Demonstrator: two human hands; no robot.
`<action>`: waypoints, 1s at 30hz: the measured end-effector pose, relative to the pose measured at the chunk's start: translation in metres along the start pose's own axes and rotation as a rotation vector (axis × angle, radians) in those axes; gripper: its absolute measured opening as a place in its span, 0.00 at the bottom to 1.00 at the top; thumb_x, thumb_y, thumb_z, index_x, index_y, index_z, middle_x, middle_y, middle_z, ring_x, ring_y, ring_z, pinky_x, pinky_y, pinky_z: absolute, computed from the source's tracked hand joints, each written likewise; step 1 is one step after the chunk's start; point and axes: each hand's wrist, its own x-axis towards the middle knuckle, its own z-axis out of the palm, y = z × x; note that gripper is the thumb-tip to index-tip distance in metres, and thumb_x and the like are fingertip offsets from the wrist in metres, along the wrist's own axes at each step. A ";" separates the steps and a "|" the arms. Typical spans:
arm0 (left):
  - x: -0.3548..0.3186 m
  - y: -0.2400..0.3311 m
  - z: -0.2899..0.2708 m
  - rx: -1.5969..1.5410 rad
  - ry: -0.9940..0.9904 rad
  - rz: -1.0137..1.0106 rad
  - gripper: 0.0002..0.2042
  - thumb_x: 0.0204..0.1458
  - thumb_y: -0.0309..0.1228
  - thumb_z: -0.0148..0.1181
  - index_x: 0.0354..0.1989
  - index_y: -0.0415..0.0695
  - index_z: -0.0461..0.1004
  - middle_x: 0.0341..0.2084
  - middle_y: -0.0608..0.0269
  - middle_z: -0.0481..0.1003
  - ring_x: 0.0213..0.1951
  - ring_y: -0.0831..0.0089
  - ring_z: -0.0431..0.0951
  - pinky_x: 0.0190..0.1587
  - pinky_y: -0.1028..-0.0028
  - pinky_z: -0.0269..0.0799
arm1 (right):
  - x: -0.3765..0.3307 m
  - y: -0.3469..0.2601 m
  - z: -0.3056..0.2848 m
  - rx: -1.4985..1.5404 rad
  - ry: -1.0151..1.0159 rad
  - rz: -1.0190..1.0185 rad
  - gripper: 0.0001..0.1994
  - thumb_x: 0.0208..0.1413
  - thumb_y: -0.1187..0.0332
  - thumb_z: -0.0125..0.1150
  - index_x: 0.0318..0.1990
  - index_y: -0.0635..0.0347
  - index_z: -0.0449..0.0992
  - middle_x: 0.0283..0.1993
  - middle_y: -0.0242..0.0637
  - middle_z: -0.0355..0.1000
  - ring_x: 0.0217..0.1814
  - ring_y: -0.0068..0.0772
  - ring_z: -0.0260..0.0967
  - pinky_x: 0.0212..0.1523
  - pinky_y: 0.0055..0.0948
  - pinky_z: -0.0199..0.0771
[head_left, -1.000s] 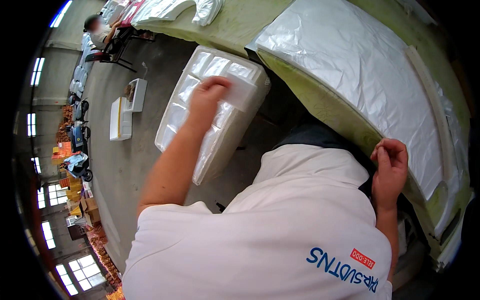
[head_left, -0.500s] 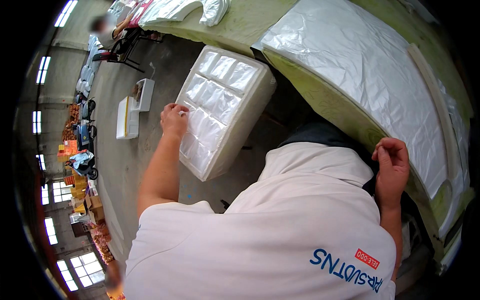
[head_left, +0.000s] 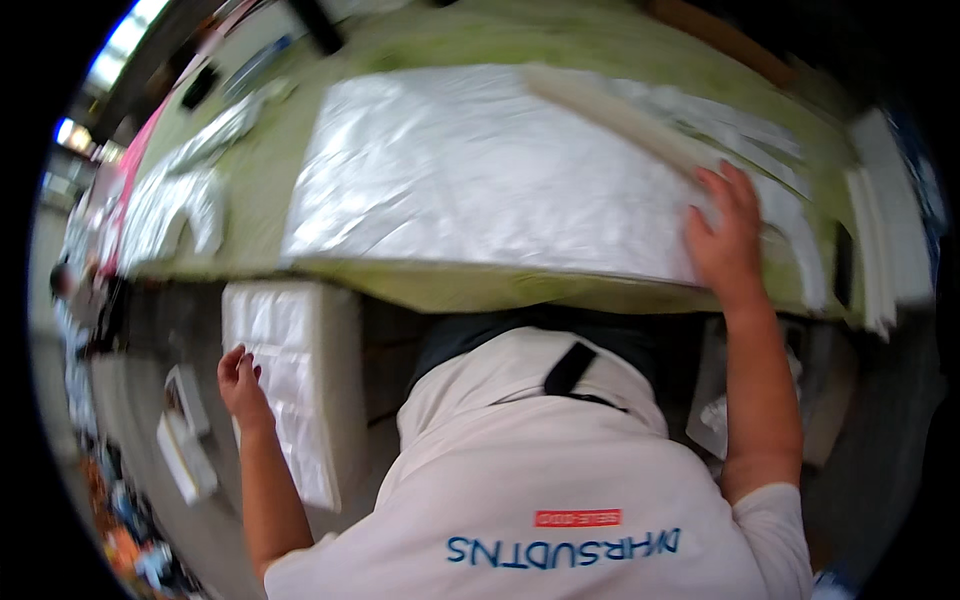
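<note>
A wide stack of shiny clear plastic sheets (head_left: 450, 180) lies flat on the table with the green-stained cover (head_left: 255, 225). My right hand (head_left: 728, 235) is over the stack's right end, fingers spread and holding nothing; whether it touches the plastic I cannot tell. Close to its fingertips, a long pale strip (head_left: 620, 120) lies slantwise across the stack. My left hand (head_left: 243, 385) is low on the left, beside a white foam box (head_left: 340, 400) with plastic packs (head_left: 285, 370) in rows. Its fingers are drawn together; anything between them is too small to make out.
Cut plastic pieces (head_left: 205, 205) lie on the table's left part. At the right end stand white boards (head_left: 890, 220). Another open box (head_left: 710, 390) sits under the table by my right arm. White foam containers (head_left: 185, 455) rest on the floor at left.
The view has swung toward the table. My right hand has uncurled and moved from the table edge to above the plastic sheets. My left hand remains beside the foam box.
</note>
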 end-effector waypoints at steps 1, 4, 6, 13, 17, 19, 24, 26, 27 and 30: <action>-0.001 0.016 0.033 -0.053 -0.124 0.026 0.08 0.62 0.25 0.57 0.48 0.46 0.76 0.46 0.68 0.77 0.47 0.79 0.76 0.46 0.75 0.72 | 0.004 0.022 0.000 -0.049 -0.068 0.006 0.22 0.51 0.72 0.65 0.57 0.53 0.76 0.63 0.46 0.69 0.66 0.53 0.64 0.68 0.49 0.61; -0.014 0.049 0.115 -0.134 -0.454 0.162 0.09 0.61 0.18 0.56 0.46 0.45 0.77 0.46 0.66 0.78 0.49 0.77 0.76 0.52 0.74 0.72 | 0.012 0.038 -0.019 -0.068 -0.220 0.068 0.25 0.50 0.69 0.66 0.60 0.47 0.76 0.59 0.45 0.71 0.63 0.51 0.66 0.66 0.52 0.62; -0.033 0.082 0.174 -0.137 -0.690 0.432 0.11 0.59 0.15 0.56 0.46 0.42 0.76 0.48 0.65 0.77 0.50 0.75 0.75 0.54 0.73 0.73 | 0.016 0.039 -0.031 -0.104 -0.295 0.123 0.27 0.51 0.68 0.65 0.61 0.44 0.75 0.56 0.45 0.72 0.61 0.51 0.67 0.63 0.52 0.65; -0.133 0.212 0.309 -0.108 -1.190 0.633 0.13 0.57 0.18 0.59 0.50 0.42 0.75 0.56 0.58 0.72 0.58 0.67 0.72 0.61 0.68 0.69 | -0.010 0.035 -0.073 0.151 -0.509 0.339 0.31 0.53 0.67 0.63 0.68 0.43 0.69 0.48 0.53 0.74 0.51 0.57 0.72 0.53 0.46 0.74; -0.179 0.241 0.358 -0.142 -1.281 0.872 0.17 0.57 0.22 0.63 0.56 0.45 0.75 0.62 0.55 0.69 0.65 0.58 0.68 0.66 0.63 0.63 | -0.045 -0.038 -0.077 0.746 -0.456 0.523 0.30 0.62 0.68 0.61 0.71 0.59 0.63 0.61 0.55 0.72 0.57 0.43 0.74 0.57 0.35 0.73; -0.195 0.243 0.375 -0.083 -1.278 1.003 0.19 0.58 0.26 0.64 0.59 0.47 0.75 0.65 0.52 0.67 0.70 0.51 0.61 0.68 0.59 0.60 | -0.055 -0.065 -0.068 0.955 -0.463 0.693 0.29 0.62 0.69 0.60 0.70 0.63 0.62 0.63 0.57 0.70 0.64 0.46 0.71 0.63 0.34 0.69; -0.211 0.223 0.390 0.192 -1.229 1.161 0.18 0.55 0.35 0.66 0.54 0.46 0.79 0.65 0.49 0.67 0.70 0.39 0.58 0.69 0.50 0.60 | -0.079 -0.092 -0.036 1.099 -0.325 0.645 0.30 0.62 0.69 0.61 0.70 0.65 0.60 0.64 0.57 0.67 0.65 0.53 0.69 0.63 0.39 0.68; -0.210 0.221 0.385 0.205 -1.172 1.231 0.18 0.54 0.36 0.67 0.53 0.46 0.80 0.64 0.50 0.69 0.69 0.41 0.60 0.70 0.51 0.57 | -0.079 -0.091 -0.035 1.145 -0.344 0.601 0.31 0.62 0.68 0.62 0.71 0.62 0.59 0.63 0.57 0.68 0.63 0.50 0.70 0.62 0.38 0.70; -0.213 0.225 0.383 0.251 -1.138 1.250 0.19 0.53 0.36 0.67 0.53 0.46 0.79 0.63 0.51 0.70 0.68 0.42 0.61 0.70 0.52 0.56 | -0.079 -0.089 -0.035 1.224 -0.354 0.627 0.30 0.63 0.68 0.61 0.71 0.61 0.59 0.60 0.53 0.70 0.58 0.44 0.71 0.59 0.36 0.71; -0.223 0.247 0.393 0.171 -1.117 1.318 0.16 0.52 0.35 0.69 0.49 0.48 0.79 0.52 0.58 0.76 0.59 0.50 0.70 0.64 0.55 0.62 | -0.084 -0.081 -0.043 1.277 -0.380 0.743 0.29 0.65 0.67 0.60 0.71 0.59 0.59 0.50 0.42 0.72 0.47 0.30 0.71 0.50 0.30 0.74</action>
